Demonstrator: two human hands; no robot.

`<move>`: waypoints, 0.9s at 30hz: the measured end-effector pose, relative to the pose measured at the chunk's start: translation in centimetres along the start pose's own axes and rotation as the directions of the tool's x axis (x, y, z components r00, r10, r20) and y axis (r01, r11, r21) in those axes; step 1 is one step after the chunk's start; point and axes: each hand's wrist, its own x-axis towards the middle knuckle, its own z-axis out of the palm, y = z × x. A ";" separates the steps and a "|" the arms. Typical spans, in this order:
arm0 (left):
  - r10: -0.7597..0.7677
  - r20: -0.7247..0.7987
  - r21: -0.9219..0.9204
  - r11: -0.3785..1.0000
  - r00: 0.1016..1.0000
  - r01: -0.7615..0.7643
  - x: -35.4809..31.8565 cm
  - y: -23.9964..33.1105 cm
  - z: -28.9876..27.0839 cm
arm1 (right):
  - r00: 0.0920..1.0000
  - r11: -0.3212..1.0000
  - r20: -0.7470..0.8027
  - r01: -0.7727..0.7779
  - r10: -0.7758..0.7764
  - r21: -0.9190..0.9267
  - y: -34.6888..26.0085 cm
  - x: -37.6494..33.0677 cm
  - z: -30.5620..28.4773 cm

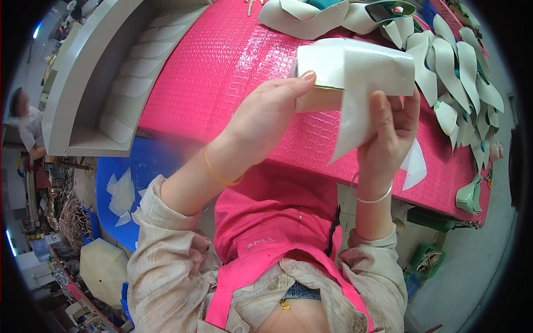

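The pale shoe-upper piece is held up above the pink worktop, its long axis running roughly left to right between the 2 hands. The left hand closes its fingers on the piece's left end, thumb tip on the edge. The right hand sits below the right half, its fingers pinching a white strip that hangs down from the piece. Both hands touch it; a heap of similar pieces lies to the right.

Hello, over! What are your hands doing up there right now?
Left hand and right hand both gripping the white shoe piece. Held above the pink table. Pale green pieces piled at right, not in the way.
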 end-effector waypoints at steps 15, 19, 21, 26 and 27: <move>0.093 0.007 -0.098 0.991 0.996 -0.092 -0.6 0.1 1.3 | 0.999 0.974 0.009 0.043 -0.042 -0.223 0.4 -0.9 1.5; 0.121 0.056 0.061 0.990 0.991 -0.124 -0.8 0.3 1.0 | 1.000 0.975 -0.010 0.020 -0.023 -0.221 0.3 -0.9 1.7; 0.160 0.022 0.187 0.969 0.987 -0.161 -0.7 0.4 1.4 | 0.999 0.961 0.022 0.044 -0.040 -0.272 0.3 -0.9 1.6; 0.221 -0.053 0.244 0.949 0.974 -0.202 1.1 1.3 2.1 | 0.991 0.939 -0.001 0.123 -0.130 -0.320 0.6 -1.4 2.0; 0.220 -0.041 0.253 0.946 0.975 -0.203 1.7 1.8 2.1 | 0.994 0.946 0.004 0.103 -0.107 -0.306 0.5 -2.2 1.5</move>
